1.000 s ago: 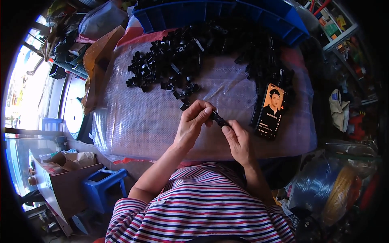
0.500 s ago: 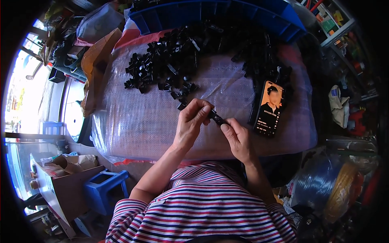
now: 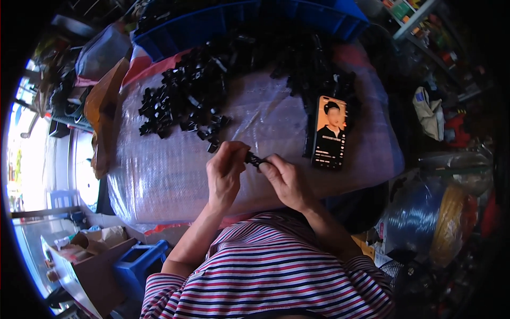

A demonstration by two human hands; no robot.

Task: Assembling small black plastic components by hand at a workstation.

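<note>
Between my hands is a small, slim black plastic part [image 3: 255,159], tilted down to the right, with pale specks or holes along it. My left hand [image 3: 224,174] is closed in a pinch at its upper left end. The lower right end sits between the thumb and fingers of my right hand [image 3: 288,182]. Fingertips cover both ends, so its full shape is hidden. Just beyond my left hand begins a loose heap of small black clip-like pieces [image 3: 172,98], which spreads back and to the right. All this is above a plastic-wrapped woven bundle [image 3: 154,181].
A phone [image 3: 329,133] with a lit screen lies right of my hands, beside long dark pieces. Blue plastic bins [image 3: 196,26] stand along the far edge. At lower left are a blue stool [image 3: 139,260] and a carton [image 3: 95,266]; clear-wrapped rolls [image 3: 419,218] stand at right.
The whole view has shifted, so the bundle and phone appear further left. Both hands keep hold of the black part, and their grip looks much the same.
</note>
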